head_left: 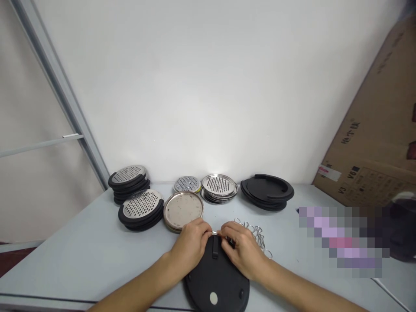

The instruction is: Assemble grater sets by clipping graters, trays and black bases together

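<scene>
A black round base lies on the table in front of me, with a raised strip near its far edge and a pale oval spot near me. At its far edge, a small silvery wire piece shows between my fingertips. My left hand is closed in a pinch at the wire's left end. From the other side, my right hand pinches the right end, its palm edge over the base. The fingers hide most of the wire's shape. Several loose metal wire hooks lie right beside my right hand.
Black holders with metal grater discs are stacked at left. Behind my hands are a round metal plate, a small grater disc and stacked grater discs. Black bases lie right of them. A cardboard box stands far right.
</scene>
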{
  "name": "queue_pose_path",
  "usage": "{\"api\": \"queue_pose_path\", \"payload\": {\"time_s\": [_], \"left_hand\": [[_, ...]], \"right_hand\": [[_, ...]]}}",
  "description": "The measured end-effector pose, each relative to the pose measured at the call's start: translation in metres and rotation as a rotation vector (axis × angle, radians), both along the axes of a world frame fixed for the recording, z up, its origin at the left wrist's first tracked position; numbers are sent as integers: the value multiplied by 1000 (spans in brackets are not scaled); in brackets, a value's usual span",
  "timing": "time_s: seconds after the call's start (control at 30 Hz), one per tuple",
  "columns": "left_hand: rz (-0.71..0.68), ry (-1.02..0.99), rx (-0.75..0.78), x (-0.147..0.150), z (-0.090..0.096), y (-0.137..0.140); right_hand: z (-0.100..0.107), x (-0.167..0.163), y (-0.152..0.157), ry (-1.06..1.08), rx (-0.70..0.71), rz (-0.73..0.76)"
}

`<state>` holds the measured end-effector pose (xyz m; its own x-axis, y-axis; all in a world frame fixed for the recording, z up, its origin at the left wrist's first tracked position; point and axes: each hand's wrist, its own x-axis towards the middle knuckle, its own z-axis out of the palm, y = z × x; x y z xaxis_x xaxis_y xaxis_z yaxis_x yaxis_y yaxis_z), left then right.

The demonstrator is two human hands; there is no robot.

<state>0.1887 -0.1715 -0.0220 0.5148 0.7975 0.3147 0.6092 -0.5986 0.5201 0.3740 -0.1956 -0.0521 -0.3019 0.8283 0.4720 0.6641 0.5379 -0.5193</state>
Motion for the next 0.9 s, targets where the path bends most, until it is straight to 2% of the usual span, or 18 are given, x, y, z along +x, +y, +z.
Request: {"api": "queue_pose_path", "payload": {"time_s": [0.27, 0.7, 0.9], "left_hand": [[5, -13, 7, 1, -1, -2], [-19, 149, 111, 3, -1, -3], [-15, 223, 155, 5, -3, -2]], "right_hand": [[2, -3, -2, -26, 22, -38], [1, -5, -1, -82, 78, -34], [2, -4, -2, -194, 91, -54]]}}
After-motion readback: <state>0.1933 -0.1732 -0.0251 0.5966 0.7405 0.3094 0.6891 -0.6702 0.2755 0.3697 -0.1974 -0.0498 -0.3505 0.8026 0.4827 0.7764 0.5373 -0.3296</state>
